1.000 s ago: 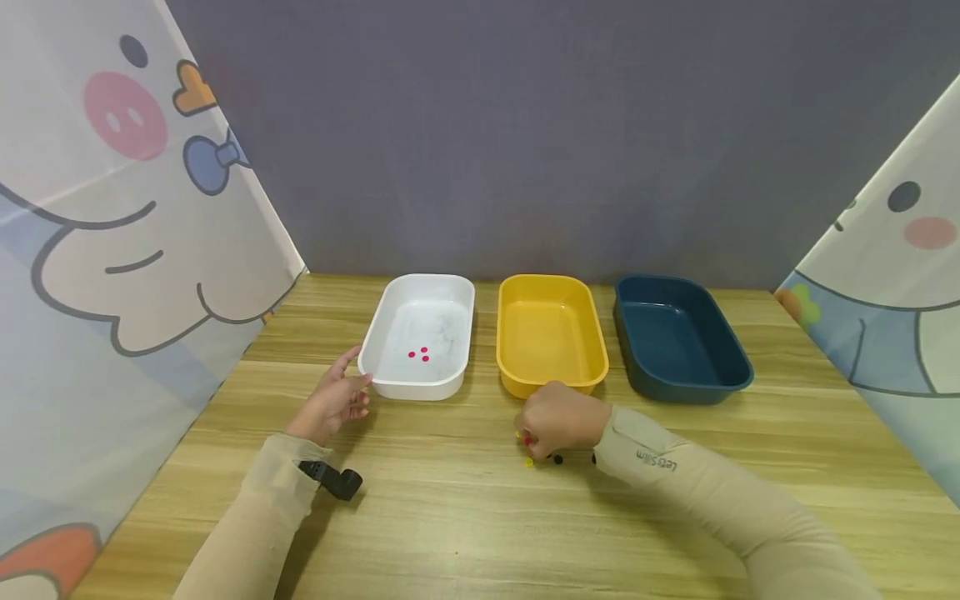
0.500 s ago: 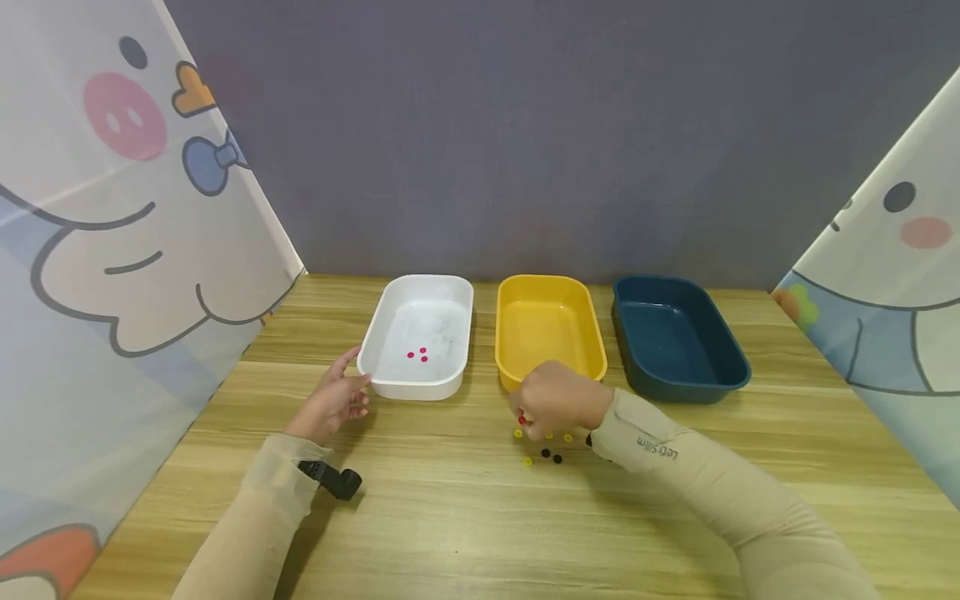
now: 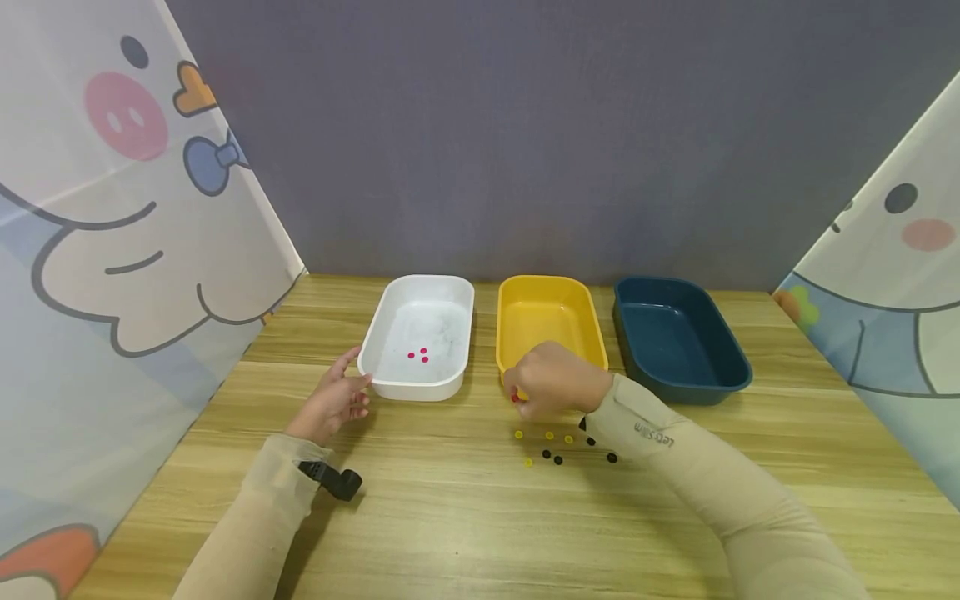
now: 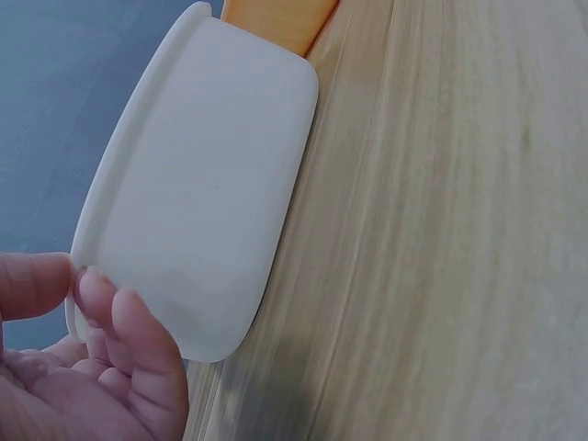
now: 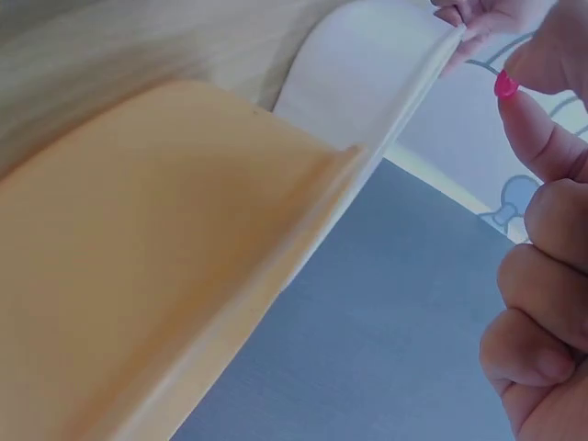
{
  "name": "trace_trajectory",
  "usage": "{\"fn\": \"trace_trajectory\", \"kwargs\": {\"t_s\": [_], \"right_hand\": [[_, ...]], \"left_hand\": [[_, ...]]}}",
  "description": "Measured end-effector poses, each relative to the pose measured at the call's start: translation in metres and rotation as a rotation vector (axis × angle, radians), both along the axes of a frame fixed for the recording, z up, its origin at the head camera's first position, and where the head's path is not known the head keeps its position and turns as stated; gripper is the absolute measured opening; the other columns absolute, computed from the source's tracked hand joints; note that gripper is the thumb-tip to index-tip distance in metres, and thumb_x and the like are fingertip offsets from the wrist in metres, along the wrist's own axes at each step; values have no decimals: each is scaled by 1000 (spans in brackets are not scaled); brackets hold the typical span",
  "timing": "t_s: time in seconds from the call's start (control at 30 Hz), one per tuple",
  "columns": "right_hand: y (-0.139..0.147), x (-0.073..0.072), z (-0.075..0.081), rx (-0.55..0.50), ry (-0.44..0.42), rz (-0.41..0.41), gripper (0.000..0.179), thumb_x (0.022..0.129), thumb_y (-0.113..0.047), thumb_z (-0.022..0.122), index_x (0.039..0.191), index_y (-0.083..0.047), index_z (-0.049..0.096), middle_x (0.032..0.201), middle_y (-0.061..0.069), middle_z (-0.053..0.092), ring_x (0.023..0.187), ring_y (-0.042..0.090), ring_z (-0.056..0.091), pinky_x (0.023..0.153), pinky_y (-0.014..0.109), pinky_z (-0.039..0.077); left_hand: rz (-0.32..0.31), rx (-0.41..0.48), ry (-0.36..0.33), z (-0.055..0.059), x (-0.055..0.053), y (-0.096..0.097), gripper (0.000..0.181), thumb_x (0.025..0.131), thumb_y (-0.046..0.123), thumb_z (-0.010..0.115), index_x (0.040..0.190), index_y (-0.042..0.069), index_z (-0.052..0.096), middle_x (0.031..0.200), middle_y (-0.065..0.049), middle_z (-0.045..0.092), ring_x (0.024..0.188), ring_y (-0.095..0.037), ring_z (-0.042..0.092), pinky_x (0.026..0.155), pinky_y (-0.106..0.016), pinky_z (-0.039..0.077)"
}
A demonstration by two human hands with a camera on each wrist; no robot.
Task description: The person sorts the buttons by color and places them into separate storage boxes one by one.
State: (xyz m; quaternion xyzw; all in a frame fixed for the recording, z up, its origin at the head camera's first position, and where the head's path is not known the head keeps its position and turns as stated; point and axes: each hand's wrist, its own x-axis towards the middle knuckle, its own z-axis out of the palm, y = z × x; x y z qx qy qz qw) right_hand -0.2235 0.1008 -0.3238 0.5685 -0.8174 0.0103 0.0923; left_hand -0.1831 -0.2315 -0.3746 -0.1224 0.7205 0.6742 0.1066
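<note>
Between thumb and index finger my right hand [image 3: 551, 379] pinches a small red button [image 5: 506, 84], raised by the near edge of the yellow bin [image 3: 547, 321]. Its other fingers are curled into the palm in the right wrist view. My left hand [image 3: 333, 404] holds the near left corner of the white bin [image 4: 202, 184], thumb and fingertips at the rim. Three red buttons [image 3: 423, 351] lie inside the white bin. On the table below my right hand are several yellow buttons [image 3: 550, 435] and several black buttons [image 3: 547, 454].
A dark blue bin [image 3: 678, 342] stands right of the yellow one, all three in a row along the back of the wooden table [image 3: 450, 517]. Behind them rises a grey panel [image 3: 480, 150]. Cartoon-printed sheets [image 3: 150, 250] flank the table.
My right hand has lifted the red button off the table and moved away from me, toward the yellow bin, uncovering yellow and black buttons. The left hand stays at the white bin.
</note>
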Motion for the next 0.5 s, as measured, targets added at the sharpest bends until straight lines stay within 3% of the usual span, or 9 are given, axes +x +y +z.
{"fn": "trace_trajectory", "kwargs": {"t_s": [0.27, 0.5], "right_hand": [[-4, -6, 5, -5, 41, -20, 4, 70, -16, 70, 70, -18, 66, 58, -10, 57, 48, 7, 46, 49, 24, 42], [-7, -11, 7, -21, 6, -34, 3, 70, -16, 70, 70, -16, 66, 57, -8, 57, 46, 6, 42, 48, 22, 39]], "left_hand": [[3, 4, 2, -1, 1, 0, 65, 102, 6, 41, 155, 18, 4, 89, -6, 44, 60, -6, 47, 56, -21, 46], [5, 0, 6, -1, 0, -1, 65, 102, 6, 40, 155, 16, 5, 87, -5, 45, 59, -6, 47, 56, -21, 46]]}}
